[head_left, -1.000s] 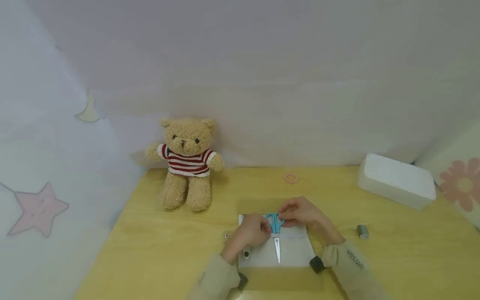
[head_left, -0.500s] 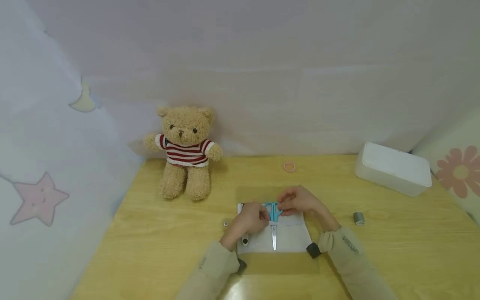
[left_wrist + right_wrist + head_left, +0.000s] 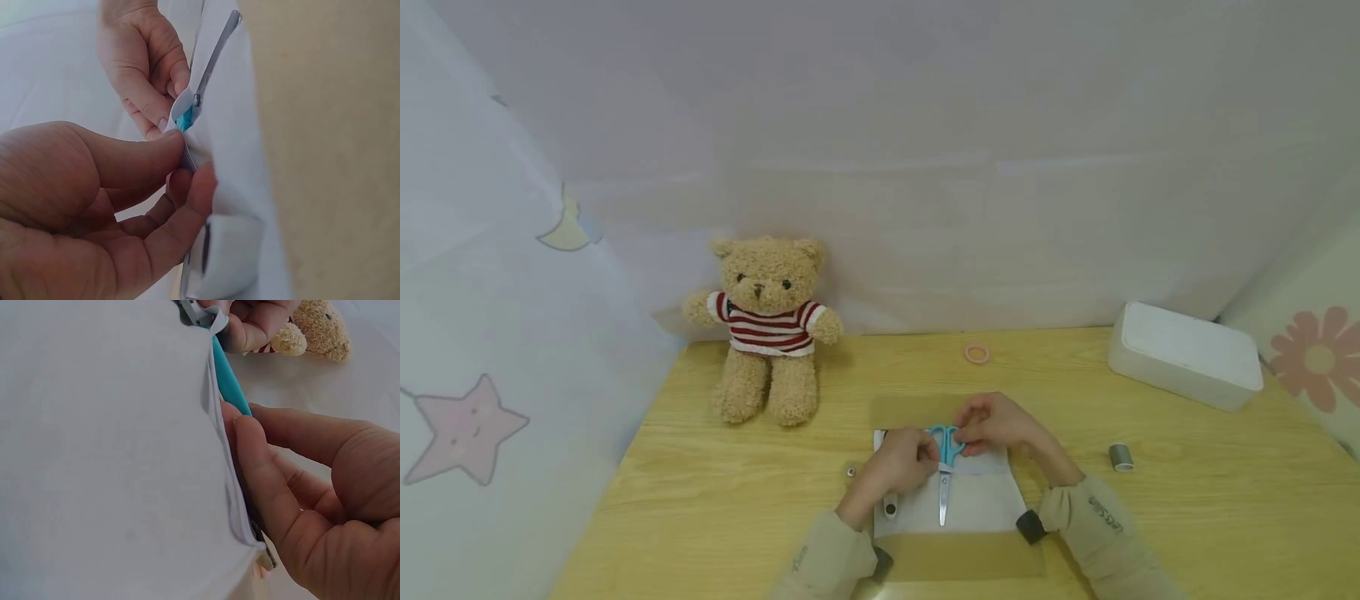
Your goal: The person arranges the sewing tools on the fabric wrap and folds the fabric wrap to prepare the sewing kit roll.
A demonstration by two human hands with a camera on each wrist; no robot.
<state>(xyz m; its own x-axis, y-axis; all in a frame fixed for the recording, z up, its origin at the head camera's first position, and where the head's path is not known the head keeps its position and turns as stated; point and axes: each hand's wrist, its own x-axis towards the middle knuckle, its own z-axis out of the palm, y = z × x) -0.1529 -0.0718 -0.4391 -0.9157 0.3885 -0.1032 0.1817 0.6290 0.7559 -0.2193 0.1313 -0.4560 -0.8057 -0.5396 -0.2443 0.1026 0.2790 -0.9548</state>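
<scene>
The scissors (image 3: 944, 485) point further left now; the right hand (image 3: 997, 423) pinches their handle (image 3: 947, 452), the left hand (image 3: 901, 460) a white band (image 3: 181, 102).

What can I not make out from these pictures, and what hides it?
- Right wrist view: handle end of the scissors, hidden by the right hand.
- Right wrist view: part of the teddy bear, cut off by the top edge.
- Head view: small round object by the white cloth, too small to identify.
</scene>
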